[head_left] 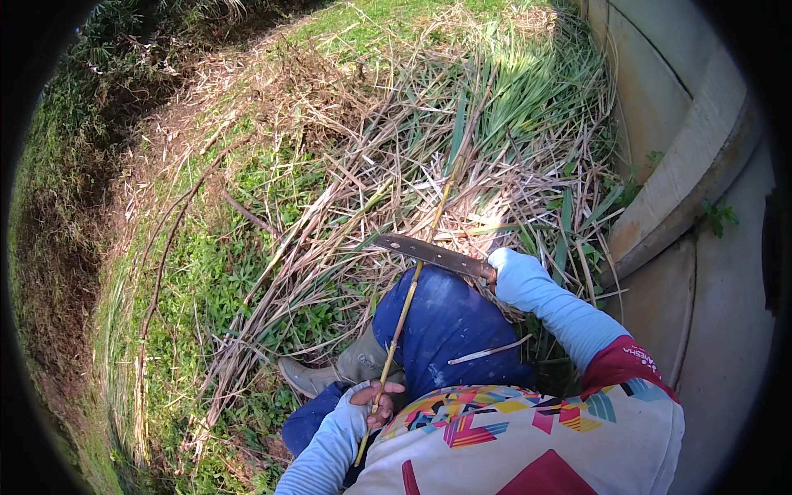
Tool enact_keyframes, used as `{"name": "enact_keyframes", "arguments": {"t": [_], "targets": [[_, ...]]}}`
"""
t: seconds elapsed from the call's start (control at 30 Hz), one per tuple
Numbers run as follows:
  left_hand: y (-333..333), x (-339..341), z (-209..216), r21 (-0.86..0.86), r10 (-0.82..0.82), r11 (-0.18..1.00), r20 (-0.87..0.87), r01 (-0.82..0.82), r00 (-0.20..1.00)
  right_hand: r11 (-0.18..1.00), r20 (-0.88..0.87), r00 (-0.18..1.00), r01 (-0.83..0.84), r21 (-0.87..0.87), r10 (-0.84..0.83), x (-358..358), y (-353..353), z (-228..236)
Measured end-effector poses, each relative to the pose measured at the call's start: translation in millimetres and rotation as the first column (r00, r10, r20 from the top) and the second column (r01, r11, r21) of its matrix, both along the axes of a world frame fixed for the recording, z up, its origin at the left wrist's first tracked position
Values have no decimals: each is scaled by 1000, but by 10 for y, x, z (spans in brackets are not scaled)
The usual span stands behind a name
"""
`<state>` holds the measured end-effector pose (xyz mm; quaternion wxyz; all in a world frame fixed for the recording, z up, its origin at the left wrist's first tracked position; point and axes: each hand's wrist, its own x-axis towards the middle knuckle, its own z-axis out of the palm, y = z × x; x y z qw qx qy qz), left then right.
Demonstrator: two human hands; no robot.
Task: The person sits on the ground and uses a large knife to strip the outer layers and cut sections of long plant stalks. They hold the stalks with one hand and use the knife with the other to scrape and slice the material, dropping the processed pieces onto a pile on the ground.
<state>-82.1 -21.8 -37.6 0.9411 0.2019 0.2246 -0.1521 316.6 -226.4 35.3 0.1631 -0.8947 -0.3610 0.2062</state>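
My left hand [381,402], low in front of my body, is closed around a thin yellow cane stalk [401,326]. From there the stalk runs up past my bent knee [450,318] to the cut leaves beyond. My right hand [505,268], covered by a light blue sleeve, grips a machete by its handle. The dark machete blade [433,253] points left and lies across the stalk just beyond the knee. Whether the edge touches the stalk, I cannot tell. A loose piece of dry stalk [490,351] rests on my blue trousers.
Dry stalks and leaves [330,206] are heaped ahead, with greener cut leaves [528,91] at the far side. A concrete wall with a rib [689,157] stands close on my right. Long bent brown branches [169,235] lie on the grass at left. My boot [309,375] is beside the heap.
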Motion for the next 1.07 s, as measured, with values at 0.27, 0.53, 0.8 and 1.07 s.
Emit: {"name": "enact_keyframes", "arguments": {"t": [0.27,0.53,0.8,1.07], "targets": [[-179,99,354,419,204,904,-246,-86,948,1000,20,1000,-20,11,20,-105,12,76],[-351,279,937,927,32,-319,-199,199,979,977,84,979,-193,87,186,-267,22,312],[-374,82,837,731,69,-627,-290,268,954,966,149,957,-232,-113,247,150,188,354],[-297,-206,770,656,107,-739,-110,153,988,969,296,925,249,-2,-237,1072,-19,281]]}}
